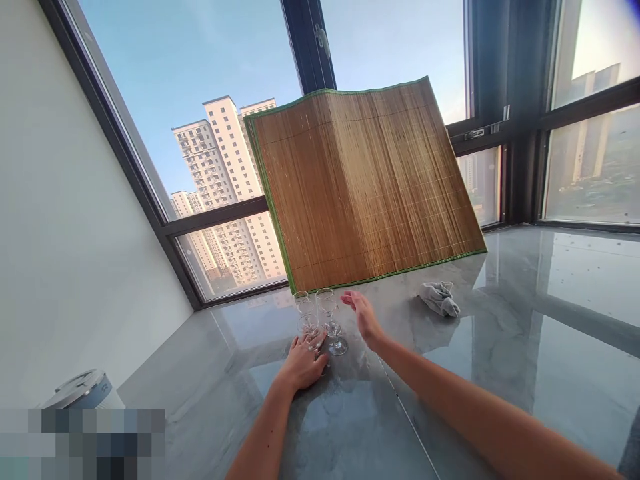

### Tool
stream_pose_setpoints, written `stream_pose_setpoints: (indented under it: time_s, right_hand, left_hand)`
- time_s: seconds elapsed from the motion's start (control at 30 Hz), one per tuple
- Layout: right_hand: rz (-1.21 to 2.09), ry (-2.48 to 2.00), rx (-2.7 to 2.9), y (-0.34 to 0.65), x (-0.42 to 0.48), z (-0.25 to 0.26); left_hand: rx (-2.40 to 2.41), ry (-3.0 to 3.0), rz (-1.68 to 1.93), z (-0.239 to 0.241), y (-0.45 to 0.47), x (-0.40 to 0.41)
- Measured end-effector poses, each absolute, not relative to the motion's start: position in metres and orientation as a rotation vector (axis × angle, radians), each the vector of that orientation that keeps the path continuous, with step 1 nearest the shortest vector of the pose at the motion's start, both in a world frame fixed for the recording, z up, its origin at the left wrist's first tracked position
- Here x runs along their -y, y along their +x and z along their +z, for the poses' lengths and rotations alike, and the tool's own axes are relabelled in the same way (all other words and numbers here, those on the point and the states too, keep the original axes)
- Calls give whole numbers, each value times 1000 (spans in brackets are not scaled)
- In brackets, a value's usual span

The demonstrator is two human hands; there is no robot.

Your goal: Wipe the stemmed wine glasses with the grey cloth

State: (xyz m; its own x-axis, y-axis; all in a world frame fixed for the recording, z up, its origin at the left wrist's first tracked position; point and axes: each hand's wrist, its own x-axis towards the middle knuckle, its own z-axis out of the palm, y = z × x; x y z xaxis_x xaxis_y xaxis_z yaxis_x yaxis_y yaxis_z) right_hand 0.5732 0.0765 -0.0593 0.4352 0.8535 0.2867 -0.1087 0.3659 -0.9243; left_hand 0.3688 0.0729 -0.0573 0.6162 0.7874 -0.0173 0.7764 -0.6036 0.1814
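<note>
Several clear stemmed glasses [325,303] stand close together on the shiny grey marble surface [240,413]; their outlines overlap, so each one is hard to tell apart. My left hand [303,361] lies low at their near left side, palm down, fingers spread over or against the glass bases. One round foot [338,346] shows just right of its fingertips. To the right of the glasses is my right hand [364,319], open, fingers stretched towards them and holding nothing. A small gap separates it from the nearest glass.
Behind the glasses a brown bamboo mat [370,187] with green edging leans against the window frame [310,47]. A crumpled grey cloth [440,299] lies to the right. At the lower left stands a lidded container [87,390], partly covered by a pixelated patch. A white wall [75,220] rises on the left.
</note>
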Motion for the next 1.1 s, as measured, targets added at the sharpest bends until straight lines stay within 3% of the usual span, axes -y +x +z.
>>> stream_pose_setpoints:
  time_s: [0.13, 0.23, 0.3, 0.53, 1.1]
  right_hand:
    - [522, -1208, 1046, 650, -48, -45]
    - [-200, -1905, 1216, 709, -28, -53]
    - [-361, -2191, 1173, 737, -22, -65]
    - [-214, -2384, 1378, 758, -30, -96]
    - [-52, -2194, 1625, 722, -31, -73]
  left_hand:
    - [-1320, 2641, 89, -58, 368, -74]
    - [-1324, 2628, 83, -58, 369, -73]
    - [-1331, 2624, 83, -58, 369, -73]
    - [-1342, 2624, 51, -57, 370, -72]
    - [-1327, 2621, 30, -56, 364, -67]
